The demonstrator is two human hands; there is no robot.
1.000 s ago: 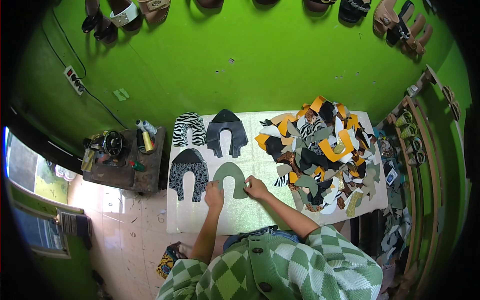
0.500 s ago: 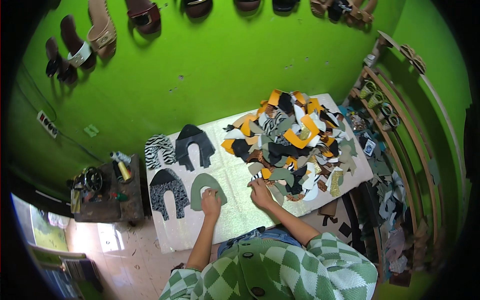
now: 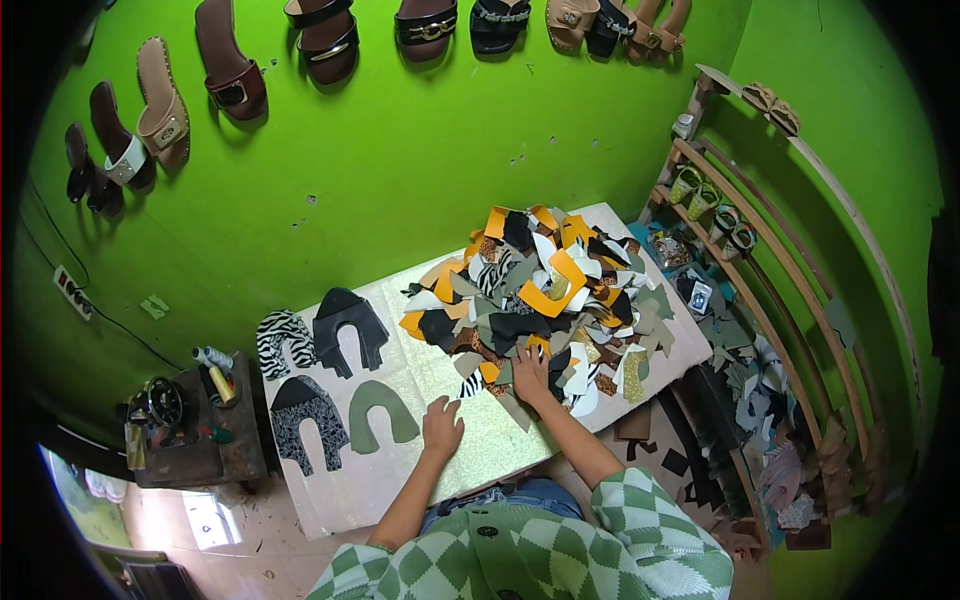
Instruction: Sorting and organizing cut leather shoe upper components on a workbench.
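My left hand (image 3: 442,428) rests on the pale tabletop near the pile's left edge, fingers stretched forward and apart; no held piece shows. My right hand (image 3: 531,376) reaches into the near side of a heap of scraps (image 3: 510,330), its fingers spread over the pieces. The heap mixes black, white, orange, olive, zebra and leopard bits. Left of my left hand lies an olive U-shaped cut piece (image 3: 368,425). Beyond it are a black U-shaped piece (image 3: 350,322), a zebra-striped piece (image 3: 270,345) and a speckled grey piece with a black top (image 3: 287,425).
Slide sandals (image 3: 237,85) hang in a row on the green wall. A wooden rack (image 3: 790,270) stands at the right, with more scraps (image 3: 755,350) beneath. Left of the table (image 3: 340,492) is a small dark stand (image 3: 220,450) with thread spools (image 3: 222,385).
My left hand has lifted off the olive piece and moved right, toward the heap. The right hand has gone farther into the scraps. The view has shifted.
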